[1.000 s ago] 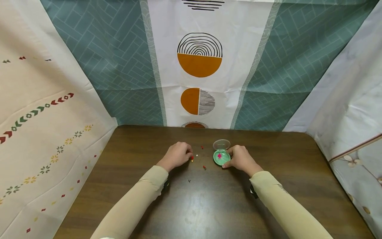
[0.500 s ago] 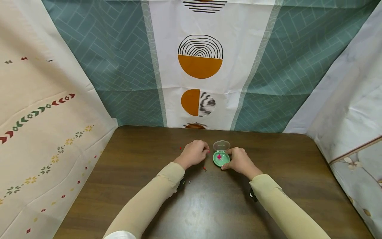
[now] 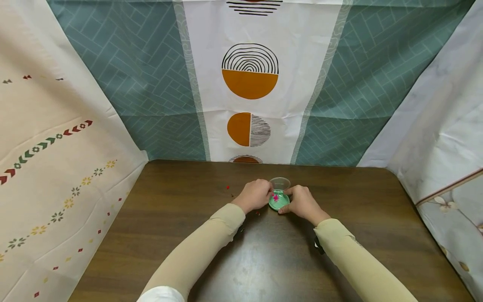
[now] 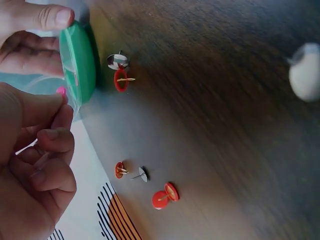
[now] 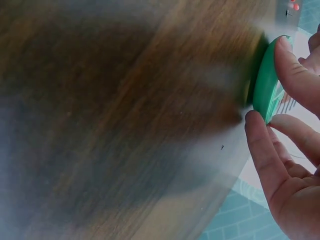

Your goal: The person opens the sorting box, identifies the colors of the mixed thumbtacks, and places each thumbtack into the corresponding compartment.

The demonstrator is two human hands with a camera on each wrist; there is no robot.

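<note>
A round green case point(image 3: 279, 204) stands on the table with its clear lid point(image 3: 280, 183) raised at the back. Bright pink pieces point(image 3: 276, 197) lie inside it. My right hand point(image 3: 302, 202) holds the case by its right side, thumb at the near rim and fingers farther back. At the case's left rim, my left hand point(image 3: 257, 195) pinches a small pink thumbtack point(image 4: 61, 90), mostly hidden by the fingertips. Near the case lie a silver thumbtack point(image 4: 118, 61) and a red thumbtack point(image 4: 121, 80); more lie farther off, among them a red pair point(image 4: 165, 196).
The brown wooden table point(image 3: 339, 251) reaches back to a patterned cloth point(image 3: 249, 126). Left of my left hand lies another red tack point(image 3: 228, 187). A blurred white rounded thing point(image 4: 305, 75) shows at the left wrist view's right edge.
My left hand has moved right from the loose tacks to the case's left rim, with a small tack between its fingertips. My right hand keeps its hold on the case.
</note>
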